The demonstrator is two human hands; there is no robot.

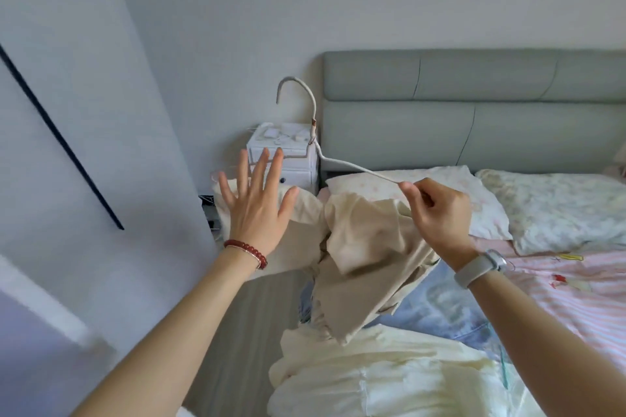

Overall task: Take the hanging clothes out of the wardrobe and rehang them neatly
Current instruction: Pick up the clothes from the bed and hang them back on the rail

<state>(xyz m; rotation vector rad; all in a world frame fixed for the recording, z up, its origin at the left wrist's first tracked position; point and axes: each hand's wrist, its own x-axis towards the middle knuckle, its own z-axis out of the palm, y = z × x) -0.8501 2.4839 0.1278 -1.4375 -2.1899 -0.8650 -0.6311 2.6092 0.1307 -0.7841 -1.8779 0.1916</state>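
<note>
My right hand (437, 217) pinches one arm of a white hanger (315, 132), whose hook points up and to the left in front of the headboard. A beige garment (366, 257) hangs crumpled from that hand and the hanger, its lower end over the bed's edge. My left hand (254, 203) is spread flat with straight fingers, in the air just left of the garment, holding nothing. A pale yellow garment (372, 376) lies bunched on the bed at the bottom of the view. The wardrobe itself cannot be told apart from the white panels at the left.
The bed (576, 288) with pink striped sheet and floral pillows (559, 210) fills the right. A grey-green headboard (474, 105) stands behind. A small white drawer unit (284, 159) sits in the corner. A white wall or door panel (101, 145) rises at the left; grey floor (250, 315) below.
</note>
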